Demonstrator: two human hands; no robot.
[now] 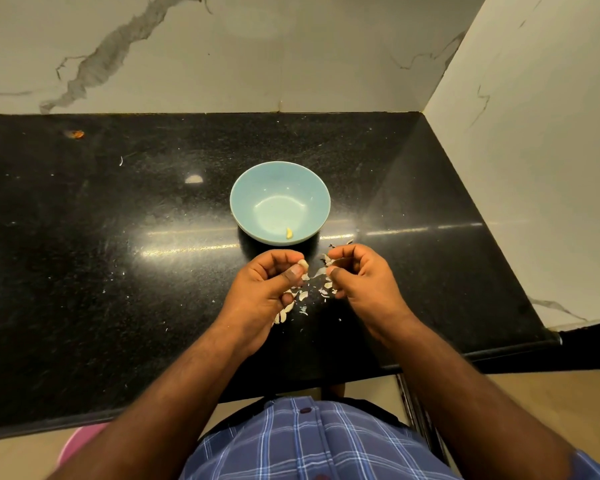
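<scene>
Left hand (pixel 267 289), garlic clove (pixel 302 264) at fingertips

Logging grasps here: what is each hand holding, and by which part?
The left hand pinches a garlic clove by its near end; the right hand pinches a strip of peel by one end.

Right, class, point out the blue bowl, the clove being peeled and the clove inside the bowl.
blue bowl (pixel 253 192): head view, bare inner wall, left side.
clove being peeled (pixel 303 264): head view, exposed pale tip.
clove inside the bowl (pixel 289 233): head view, its middle.
</scene>
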